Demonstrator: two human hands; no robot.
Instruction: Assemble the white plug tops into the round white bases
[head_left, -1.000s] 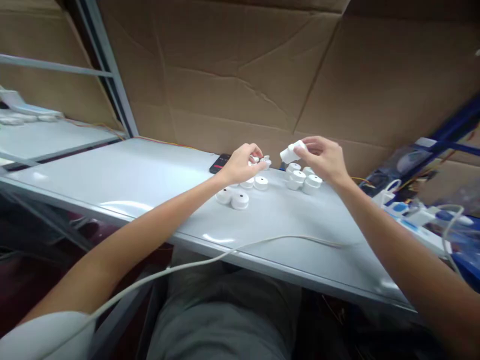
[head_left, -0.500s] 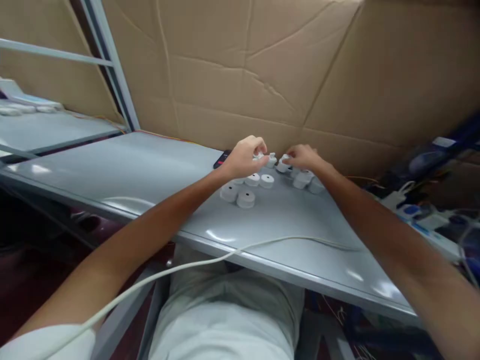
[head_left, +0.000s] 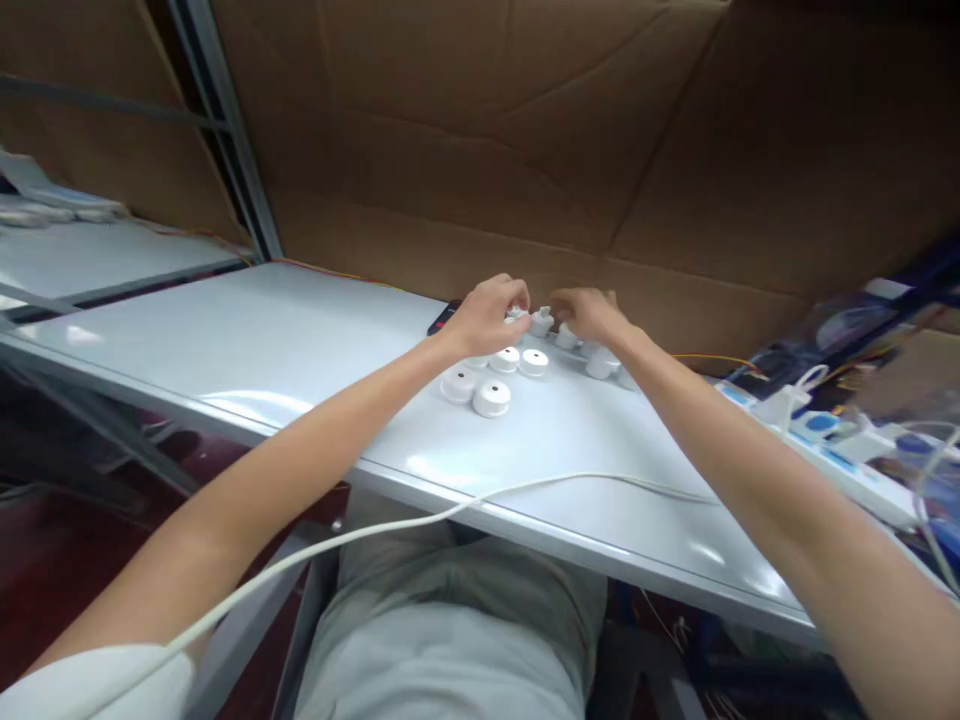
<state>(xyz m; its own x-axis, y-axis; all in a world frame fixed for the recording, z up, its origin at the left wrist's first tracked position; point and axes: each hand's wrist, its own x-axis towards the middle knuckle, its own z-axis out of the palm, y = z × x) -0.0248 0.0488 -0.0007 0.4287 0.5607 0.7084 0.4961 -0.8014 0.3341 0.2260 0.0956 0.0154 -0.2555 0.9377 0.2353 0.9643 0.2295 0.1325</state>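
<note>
Two round white plasticky caps (head_left: 491, 400): likely light, stiff; we'd pinch sides
Left hand (head_left: 491, 315), right hand (head_left: 589, 315): curled, can't tell grip

The left hand's grip (head_left: 487, 318) curls beside small white parts near the far edge of the surface (head_left: 322, 330); whether it pinches one is hidden. The right hand's grip (head_left: 592, 315) bends over a white knob (head_left: 566, 338), contact unclear. Round white caps (head_left: 492, 399) with dark centre holes sit closer to the near edge. A black phone (head_left: 443, 318) lies by the far edge, and a white cable (head_left: 420, 521) crosses the near one.
</note>
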